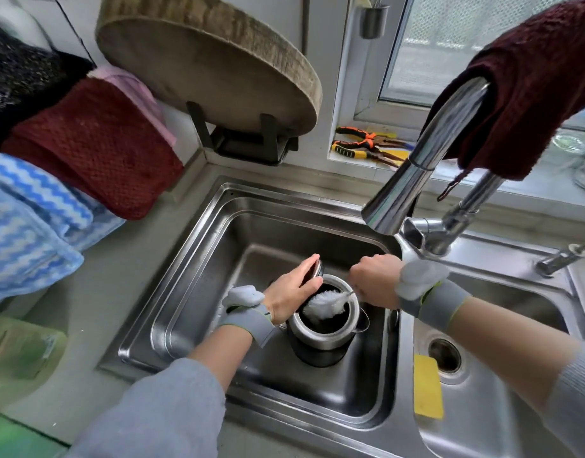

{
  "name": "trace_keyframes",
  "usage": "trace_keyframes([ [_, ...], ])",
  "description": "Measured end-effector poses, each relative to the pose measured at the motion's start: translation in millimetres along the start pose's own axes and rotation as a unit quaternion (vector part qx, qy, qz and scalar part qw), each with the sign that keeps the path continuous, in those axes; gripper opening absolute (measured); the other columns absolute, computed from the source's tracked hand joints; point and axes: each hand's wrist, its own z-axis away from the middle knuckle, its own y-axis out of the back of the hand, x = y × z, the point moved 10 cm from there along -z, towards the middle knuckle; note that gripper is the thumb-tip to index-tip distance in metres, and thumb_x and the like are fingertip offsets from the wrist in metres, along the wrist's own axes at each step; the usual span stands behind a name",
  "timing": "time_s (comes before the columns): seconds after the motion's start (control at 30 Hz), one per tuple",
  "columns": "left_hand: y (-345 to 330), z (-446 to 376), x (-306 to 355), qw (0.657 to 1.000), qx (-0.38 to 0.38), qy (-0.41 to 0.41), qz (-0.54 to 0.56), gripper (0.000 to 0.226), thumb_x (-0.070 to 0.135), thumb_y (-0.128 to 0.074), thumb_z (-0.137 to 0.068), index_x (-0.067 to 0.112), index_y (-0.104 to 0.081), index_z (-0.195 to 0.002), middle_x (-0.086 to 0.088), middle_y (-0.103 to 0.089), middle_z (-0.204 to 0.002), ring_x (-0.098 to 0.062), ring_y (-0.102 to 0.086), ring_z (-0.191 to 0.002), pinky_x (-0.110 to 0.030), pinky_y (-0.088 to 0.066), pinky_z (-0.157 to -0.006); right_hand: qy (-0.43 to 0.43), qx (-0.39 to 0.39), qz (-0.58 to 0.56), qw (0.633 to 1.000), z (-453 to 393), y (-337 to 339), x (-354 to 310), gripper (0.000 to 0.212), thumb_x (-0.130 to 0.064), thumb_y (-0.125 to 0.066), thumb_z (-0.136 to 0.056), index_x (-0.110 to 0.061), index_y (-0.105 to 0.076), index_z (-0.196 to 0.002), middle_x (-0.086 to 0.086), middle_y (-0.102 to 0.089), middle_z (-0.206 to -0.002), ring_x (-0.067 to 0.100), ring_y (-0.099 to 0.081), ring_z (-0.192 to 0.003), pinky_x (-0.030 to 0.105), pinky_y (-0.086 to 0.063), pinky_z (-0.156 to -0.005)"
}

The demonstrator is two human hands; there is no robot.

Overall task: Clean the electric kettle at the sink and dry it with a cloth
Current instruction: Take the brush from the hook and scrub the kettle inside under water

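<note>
A steel electric kettle (321, 342) with a dark base stands upright in the left basin of the sink (198, 259). Its lid is tipped open at the far side, and my left hand (292, 294) grips that lid and the rim. My right hand (375, 280) holds the thin wire handle of a white bottle brush (322, 305), whose fluffy head lies across the kettle's mouth. A dark red cloth (529, 94) hangs over the curved chrome tap (413, 170) above the kettle.
More cloths, dark red (96, 147) and blue-white zigzag (30, 223), hang at the left. A round wooden chopping board (205, 64) leans on a black stand behind the sink. Pliers (367, 145) lie on the window sill. A yellow sponge (428, 386) lies beside the right basin's drain (444, 355).
</note>
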Motion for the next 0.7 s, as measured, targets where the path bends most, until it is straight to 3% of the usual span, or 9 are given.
trace_keyframes([
  [0.07, 3.2, 0.0, -0.9, 1.0, 0.005, -0.002, -0.001, 0.068, 0.051, -0.035, -0.088, 0.032, -0.019, -0.151, 0.002, -0.032, -0.154, -0.013, -0.03, -0.142, -0.023, -0.02, -0.113, 0.008, -0.05, -0.153, 0.987, -1.0, -16.6, 0.4, 0.021, -0.013, -0.055, -0.082, -0.016, -0.066, -0.1, 0.008, -0.07, -0.089, 0.024, -0.065, -0.072, 0.025, -0.052, -0.063],
  [0.13, 5.8, -0.2, -2.2, 1.0, 0.005, -0.006, 0.005, 0.066, 0.05, -0.034, -0.089, 0.033, -0.02, -0.151, 0.002, -0.032, -0.154, -0.013, -0.029, -0.142, -0.02, -0.019, -0.11, 0.008, -0.065, -0.289, 0.955, 0.2, -21.7, 0.9, 0.02, -0.004, -0.054, -0.082, -0.011, -0.065, -0.097, 0.01, -0.071, -0.077, 0.016, -0.062, -0.052, 0.02, -0.051, -0.051],
  [0.17, 6.8, -0.3, -2.3, 1.0, 0.006, -0.01, 0.008, 0.067, 0.051, -0.033, -0.087, 0.033, -0.021, -0.15, 0.003, -0.032, -0.154, -0.012, -0.029, -0.142, -0.019, -0.019, -0.109, -0.002, -0.032, -0.299, 0.954, -1.3, -18.1, 5.8, 0.02, -0.002, -0.053, -0.082, -0.009, -0.067, -0.094, 0.01, -0.071, -0.076, 0.017, -0.062, -0.052, 0.023, -0.052, -0.051],
  [0.23, 8.6, -1.0, -3.0, 1.0, 0.01, -0.012, 0.013, 0.068, 0.053, -0.032, -0.084, 0.035, -0.023, -0.149, 0.003, -0.033, -0.154, -0.012, -0.029, -0.142, -0.019, -0.019, -0.109, -0.025, 0.041, -0.229, 0.972, -4.8, -12.4, 16.4, 0.02, -0.013, -0.054, -0.084, -0.015, -0.07, -0.096, 0.008, -0.072, -0.089, 0.025, -0.067, -0.076, 0.033, -0.056, -0.068],
  [0.33, 12.3, -3.4, -2.9, 1.0, 0.018, -0.013, 0.018, 0.076, 0.064, -0.03, -0.077, 0.036, -0.026, -0.148, 0.004, -0.036, -0.152, -0.011, -0.03, -0.141, -0.019, -0.02, -0.11, -0.069, 0.06, -0.165, 0.982, -12.8, -22.8, 17.0, 0.023, -0.035, -0.053, -0.088, -0.02, -0.067, -0.098, 0.006, -0.068, -0.099, 0.031, -0.063, -0.094, 0.034, -0.052, -0.076],
  [0.47, 12.8, -4.9, -0.7, 0.999, 0.02, -0.032, 0.015, 0.083, 0.069, -0.026, -0.073, 0.033, -0.028, -0.148, 0.004, -0.036, -0.152, -0.009, -0.03, -0.141, -0.02, -0.019, -0.112, -0.03, 0.044, -0.37, 0.928, -25.0, -22.5, -9.7, 0.022, -0.028, -0.063, -0.086, -0.008, -0.073, -0.088, 0.006, -0.06, -0.069, 0.019, -0.052, -0.066, 0.026, -0.04, -0.062],
  [0.6, 13.0, -3.3, 1.5, 0.999, 0.015, -0.052, 0.007, 0.081, 0.068, -0.028, -0.076, 0.03, -0.031, -0.148, 0.004, -0.037, -0.152, -0.008, -0.031, -0.14, -0.024, -0.021, -0.116, 0.045, -0.077, -0.378, 0.921, -20.0, -30.8, -34.8, 0.016, -0.025, -0.067, -0.083, -0.014, -0.076, -0.092, -0.008, -0.05, -0.051, 0.01, -0.044, -0.051, 0.022, -0.039, -0.055],
  [0.67, 14.5, -2.5, 0.5, 0.998, 0.02, -0.05, 0.012, 0.08, 0.068, -0.028, -0.076, 0.03, -0.032, -0.147, 0.003, -0.038, -0.151, -0.009, -0.032, -0.14, -0.025, -0.021, -0.116, 0.001, -0.051, -0.435, 0.899, -24.7, -28.8, -22.9, 0.016, -0.023, -0.067, -0.083, -0.01, -0.076, -0.09, -0.003, -0.048, -0.051, 0.015, -0.042, -0.051, 0.023, -0.037, -0.051],
  [0.7, 14.3, -2.2, -0.2, 0.998, 0.021, -0.05, 0.013, 0.081, 0.068, -0.028, -0.076, 0.03, -0.032, -0.147, 0.003, -0.039, -0.151, -0.009, -0.032, -0.14, -0.025, -0.022, -0.116, -0.049, -0.001, -0.495, 0.868, -27.2, -27.8, -11.3, 0.018, -0.02, -0.067, -0.084, -0.005, -0.075, -0.088, 0.0, -0.047, -0.052, 0.014, -0.039, -0.048, 0.021, -0.034, -0.044],
])
